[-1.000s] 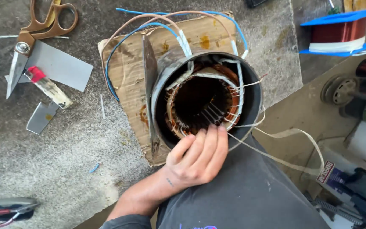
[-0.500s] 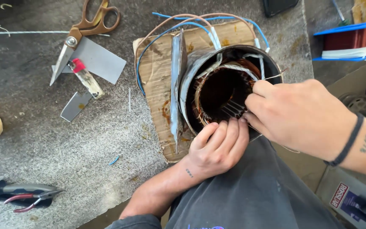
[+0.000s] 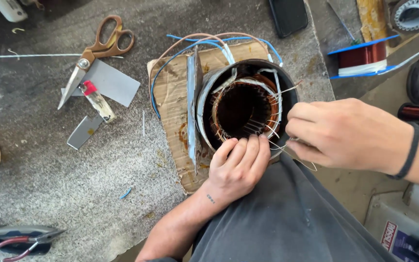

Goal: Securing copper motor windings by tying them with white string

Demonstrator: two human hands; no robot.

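Work surface is a grey, coarse carpet-like mat (image 3: 73,170), lit evenly by soft daylight, no hard shadows. Scattered on it: brown-handled scissors (image 3: 98,48), grey card offcuts (image 3: 110,82), red-handled pliers (image 3: 20,240) at bottom left, a dark phone (image 3: 288,15) at the top edge. A stained cardboard sheet (image 3: 170,97) lies mid-mat. To the right the mat ends at a tan floor strip (image 3: 350,187) (dusty), with a blue-flanged spool of copper wire (image 3: 363,57) at that edge.

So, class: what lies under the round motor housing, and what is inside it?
Under the motor housing lies brown cardboard; its middle is covered. Inside are copper windings around a dark bore. The left hand hides the near rim; the right hand pinches thin wire.
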